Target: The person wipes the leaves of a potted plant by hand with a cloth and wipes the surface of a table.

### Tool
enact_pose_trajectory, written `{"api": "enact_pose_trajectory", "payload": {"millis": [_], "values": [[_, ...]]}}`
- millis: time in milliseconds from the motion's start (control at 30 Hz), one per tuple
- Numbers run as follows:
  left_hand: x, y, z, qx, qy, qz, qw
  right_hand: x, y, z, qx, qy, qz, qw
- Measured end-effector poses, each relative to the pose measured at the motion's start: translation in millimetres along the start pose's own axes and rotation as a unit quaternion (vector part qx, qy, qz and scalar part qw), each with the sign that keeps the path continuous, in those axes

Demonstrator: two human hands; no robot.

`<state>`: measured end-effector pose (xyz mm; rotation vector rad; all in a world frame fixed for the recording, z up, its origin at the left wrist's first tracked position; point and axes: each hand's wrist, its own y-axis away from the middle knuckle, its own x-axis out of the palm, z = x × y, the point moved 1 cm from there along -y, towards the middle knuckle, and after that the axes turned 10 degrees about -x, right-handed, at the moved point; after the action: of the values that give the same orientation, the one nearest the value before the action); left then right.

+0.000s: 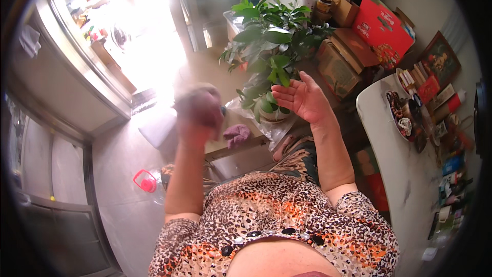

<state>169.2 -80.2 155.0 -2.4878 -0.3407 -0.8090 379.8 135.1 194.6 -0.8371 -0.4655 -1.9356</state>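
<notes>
A potted plant (276,38) with glossy green leaves stands before me, clear plastic sheeting (275,132) around its pale pot (273,115). My right hand (301,98) is open beside the lower leaves, palm towards me and fingers stretched left. Its fingertips overlap the foliage in view; whether they touch a leaf is unclear. My left hand (200,113) is raised left of the plant and heavily blurred. Something dark purplish shows there, but I cannot tell whether it is held. Below and between my hands lies a crumpled purple cloth (236,135).
To the right curves a pale marble-patterned tabletop (378,123), bearing a dish of beads (399,117) and other small items. Cardboard boxes (340,61) and a red carton (382,32) are stacked behind it. A clear bottle with a pink handle (146,181) stands on the left floor.
</notes>
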Motion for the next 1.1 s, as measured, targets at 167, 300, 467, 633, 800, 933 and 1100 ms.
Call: {"api": "enact_pose_trajectory", "payload": {"millis": [167,300,467,633,800,933,1100], "values": [[35,12,35,-0.022,0.121,-0.107,0.987,-9,-19,-5,-0.001,-0.035,0.056,0.998],[64,5,-2,0.072,0.068,-0.093,0.991,15,-13,7,-0.072,0.196,0.007,0.978],[44,-11,-34,0.100,0.028,0.082,0.991,31,-25,6,-0.024,-0.064,0.045,0.997],[72,-29,-52,0.075,0.131,0.097,0.984,22,-35,-17,-0.128,-0.327,0.018,0.936],[137,-50,-63,0.207,-0.009,0.018,0.978,44,-31,-26,-0.183,-0.452,0.029,0.872],[159,-59,-69,0.260,-0.310,-0.044,0.913,44,-32,-19,-0.203,-0.437,0.033,0.876],[125,-68,-56,0.266,-0.327,-0.045,0.906,23,-33,-38,-0.214,-0.364,0.080,0.903]]}}
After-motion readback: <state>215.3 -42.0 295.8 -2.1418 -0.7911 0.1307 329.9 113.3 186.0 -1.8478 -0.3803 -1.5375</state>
